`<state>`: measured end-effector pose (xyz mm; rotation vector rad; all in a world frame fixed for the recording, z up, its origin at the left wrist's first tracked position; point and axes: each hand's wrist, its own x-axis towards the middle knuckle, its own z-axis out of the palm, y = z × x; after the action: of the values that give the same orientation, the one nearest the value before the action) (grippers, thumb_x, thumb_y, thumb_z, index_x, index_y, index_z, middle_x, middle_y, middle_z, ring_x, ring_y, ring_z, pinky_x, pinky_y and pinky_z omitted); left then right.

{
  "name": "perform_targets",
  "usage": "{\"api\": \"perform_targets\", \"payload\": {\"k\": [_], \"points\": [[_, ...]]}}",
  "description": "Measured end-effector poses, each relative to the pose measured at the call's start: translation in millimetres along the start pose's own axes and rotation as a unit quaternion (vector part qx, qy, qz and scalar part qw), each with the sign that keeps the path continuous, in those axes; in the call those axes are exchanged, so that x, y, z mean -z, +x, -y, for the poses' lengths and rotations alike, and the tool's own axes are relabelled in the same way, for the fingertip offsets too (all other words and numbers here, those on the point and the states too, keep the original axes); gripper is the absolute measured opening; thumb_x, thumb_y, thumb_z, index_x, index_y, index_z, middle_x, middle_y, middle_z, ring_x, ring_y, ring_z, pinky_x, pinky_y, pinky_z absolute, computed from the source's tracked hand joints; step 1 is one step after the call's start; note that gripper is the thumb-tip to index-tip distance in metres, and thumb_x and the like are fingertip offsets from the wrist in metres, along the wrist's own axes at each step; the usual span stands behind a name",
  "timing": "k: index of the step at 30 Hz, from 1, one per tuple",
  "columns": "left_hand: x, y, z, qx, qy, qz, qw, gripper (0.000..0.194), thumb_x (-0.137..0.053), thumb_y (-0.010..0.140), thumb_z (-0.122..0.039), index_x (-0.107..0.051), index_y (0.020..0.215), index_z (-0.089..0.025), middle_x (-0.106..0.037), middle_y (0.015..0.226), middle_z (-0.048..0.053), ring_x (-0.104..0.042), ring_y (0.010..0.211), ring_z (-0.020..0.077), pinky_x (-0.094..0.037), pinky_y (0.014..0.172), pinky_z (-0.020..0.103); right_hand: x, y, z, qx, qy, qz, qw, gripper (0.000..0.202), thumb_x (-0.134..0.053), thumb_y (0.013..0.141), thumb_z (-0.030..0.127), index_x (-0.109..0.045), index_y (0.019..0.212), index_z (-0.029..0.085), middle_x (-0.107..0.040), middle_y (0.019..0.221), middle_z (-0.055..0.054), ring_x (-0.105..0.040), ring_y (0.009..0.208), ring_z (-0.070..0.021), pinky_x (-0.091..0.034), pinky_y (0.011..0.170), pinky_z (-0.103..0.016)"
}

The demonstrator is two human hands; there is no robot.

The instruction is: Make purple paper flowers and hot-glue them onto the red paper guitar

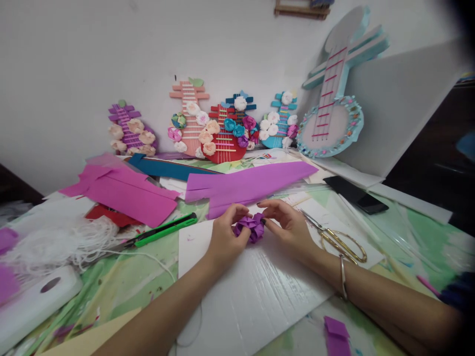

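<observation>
A small purple paper flower (253, 228) is held between both hands above a white board (245, 291). My left hand (229, 237) grips its left side, thumb in front and fingers curled behind. On the other side, my right hand (287, 225) pinches the flower's right edge between thumb and index finger. Behind the hands lies a long sheet of purple crepe paper (248, 185). Gold-handled scissors (339, 242) rest just right of my right hand.
A green cutter (165, 231), pink paper (128, 193) and white string (70, 242) lie on the left. A black phone (356, 194) is at the right. Several decorated paper instruments, including a red one (224, 148), lean on the back wall. A purple scrap (337, 336) sits in front.
</observation>
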<state>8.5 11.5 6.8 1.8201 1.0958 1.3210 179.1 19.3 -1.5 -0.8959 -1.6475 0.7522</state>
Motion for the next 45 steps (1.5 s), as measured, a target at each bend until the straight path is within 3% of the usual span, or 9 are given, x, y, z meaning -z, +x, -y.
{"api": "perform_targets", "payload": {"k": [3,5,10,22,32,37,45], "points": [[0.4,0.1,-3.4,-0.001,-0.029,0.046,0.999,0.038,-0.056,0.07,-0.008,-0.053,0.107,-0.017,-0.065,0.101,0.008,-0.063,0.095,0.0192,-0.048,0.085,0.032,-1.1,-0.7,2.1,0.024,-0.014,0.002,1.0,0.029,-0.055,0.078,0.01,-0.059,0.105,0.02,-0.063,0.096,-0.006,-0.062,0.084,-0.016,-0.052,0.081,-0.036],[0.3,0.4,-5.6,0.004,-0.016,0.06,0.998,0.036,-0.059,0.072,-0.013,-0.055,0.107,-0.017,-0.066,0.102,0.008,-0.062,0.095,0.0193,-0.047,0.085,0.032,-2.1,-1.3,3.3,0.038,-0.018,0.004,0.999,0.028,-0.055,0.079,0.01,-0.059,0.105,0.02,-0.063,0.098,-0.006,-0.061,0.085,-0.016,-0.051,0.081,-0.036],[-1.5,0.4,-6.0,0.003,0.036,0.052,0.998,0.014,-0.058,0.078,-0.017,-0.063,0.091,-0.018,-0.069,0.091,0.004,-0.063,0.083,0.0166,-0.047,0.077,0.028,-4.3,-3.7,5.2,0.029,-0.02,0.013,0.999,0.028,-0.056,0.079,0.012,-0.058,0.106,0.021,-0.063,0.097,-0.006,-0.061,0.085,-0.0165,-0.051,0.081,-0.035],[-2.5,-1.6,-6.9,0.031,0.009,0.035,0.999,0.01,-0.05,0.083,-0.016,-0.059,0.087,-0.018,-0.064,0.083,0.002,-0.058,0.077,0.0139,-0.044,0.073,0.027,-9.6,-4.6,8.2,-0.025,0.012,0.067,0.997,0.037,-0.049,0.07,0.004,-0.057,0.102,0.02,-0.06,0.104,-0.006,-0.059,0.089,-0.0153,-0.052,0.075,-0.031],[-1.4,1.2,-3.7,0.078,-0.096,0.034,0.992,0.011,-0.05,0.073,-0.01,-0.055,0.08,-0.016,-0.058,0.077,0.001,-0.056,0.073,0.0121,-0.045,0.066,0.024,-9.2,-2.4,1.4,-0.105,0.076,0.063,0.99,0.011,-0.058,0.076,0.015,-0.059,0.086,0.017,-0.062,0.083,-0.003,-0.06,0.076,-0.013,-0.051,0.071,-0.03],[-0.6,2.4,-1.8,0.095,-0.105,0.057,0.988,0.012,-0.053,0.068,-0.009,-0.055,0.078,-0.015,-0.058,0.076,0.0,-0.056,0.071,0.0116,-0.043,0.063,0.022,-9.1,-2.7,4.6,-0.107,0.069,0.058,0.99,0.009,-0.059,0.076,0.016,-0.06,0.084,0.016,-0.062,0.08,-0.002,-0.06,0.074,-0.0128,-0.051,0.07,-0.03],[-0.3,3.2,0.0,0.109,-0.148,0.044,0.982,0.009,-0.06,0.068,-0.013,-0.058,0.077,-0.016,-0.059,0.074,0.001,-0.056,0.07,0.0118,-0.046,0.064,0.023,-7.6,-2.0,8.4,-0.096,0.07,0.046,0.992,0.009,-0.056,0.077,0.016,-0.061,0.084,0.017,-0.063,0.08,-0.002,-0.06,0.076,-0.0136,-0.05,0.07,-0.029]]}}
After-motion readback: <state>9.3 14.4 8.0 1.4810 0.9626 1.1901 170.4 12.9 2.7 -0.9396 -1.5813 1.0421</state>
